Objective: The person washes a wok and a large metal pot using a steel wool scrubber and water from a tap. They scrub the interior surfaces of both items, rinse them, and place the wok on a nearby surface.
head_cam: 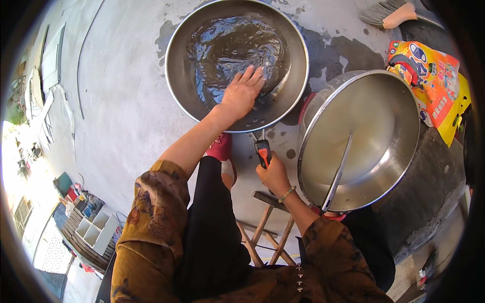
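A large frying pan [175, 72] sits on the floor in front of me with moving water [227, 49] in it. Over the near half of the water, my left hand [242, 92] is stretched flat, palm down, fingers slightly apart. Its fingertips are at the rippled water, and nothing shows in its grasp. My right hand [276, 174] grips the pan's black handle [261, 147], which has a red-orange inset. To the right, a stainless-steel basin [401, 159] holds cloudy water. A long metal utensil [339, 176] slants across it, its far end hidden in the water.
A bright orange-and-yellow plastic bag [435, 87] with printing lies beyond the basin. Near it is a broom head [398, 15]. Wet patches [337, 53] mark the concrete floor around the pan. Below my right hand stands a wooden folding stool [265, 227]. A white compartment box [94, 231] is at left.
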The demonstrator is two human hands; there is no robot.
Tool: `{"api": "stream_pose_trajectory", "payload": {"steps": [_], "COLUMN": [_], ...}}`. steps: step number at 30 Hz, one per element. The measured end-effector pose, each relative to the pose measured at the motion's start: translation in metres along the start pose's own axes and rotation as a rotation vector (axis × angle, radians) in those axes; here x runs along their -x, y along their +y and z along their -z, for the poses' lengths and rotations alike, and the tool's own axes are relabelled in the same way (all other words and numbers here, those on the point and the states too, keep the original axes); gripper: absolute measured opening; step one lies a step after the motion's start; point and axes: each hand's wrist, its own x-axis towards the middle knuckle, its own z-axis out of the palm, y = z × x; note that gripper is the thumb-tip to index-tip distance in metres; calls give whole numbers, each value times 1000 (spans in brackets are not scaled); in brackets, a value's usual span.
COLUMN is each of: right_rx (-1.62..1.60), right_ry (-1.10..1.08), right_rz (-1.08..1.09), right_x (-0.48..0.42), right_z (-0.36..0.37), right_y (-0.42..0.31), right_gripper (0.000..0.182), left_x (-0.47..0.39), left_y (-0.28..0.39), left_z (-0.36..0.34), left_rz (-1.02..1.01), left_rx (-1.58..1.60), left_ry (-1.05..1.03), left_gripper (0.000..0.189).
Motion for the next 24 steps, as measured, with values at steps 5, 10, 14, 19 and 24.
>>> {"api": "stream_pose_trajectory", "payload": {"steps": [5,10,14,19,24], "right_rx": [-29,-36,-47,-26,-43], "right_ry": [5,0,16,-1,48], "right_rz": [-29,59,34,6,79], "right_x": [2,-1,1,2,2], "right_z": [1,4,5,10,6], "right_y": [-3,-2,-7,-8,-9], "right_gripper": [26,20,21,26,19], "left_x": [-40,19,20,-33,-4], "left_y": [-49,-67,0,-19,-70], "left_z": [21,2,-15,4,15], "left_rz": [46,267,132,31,267], "left_rx": [-134,-74,-67,-86,-27], "left_ry": [182,-1,-86,132,104], "left_gripper": [53,61,50,46,53]}}
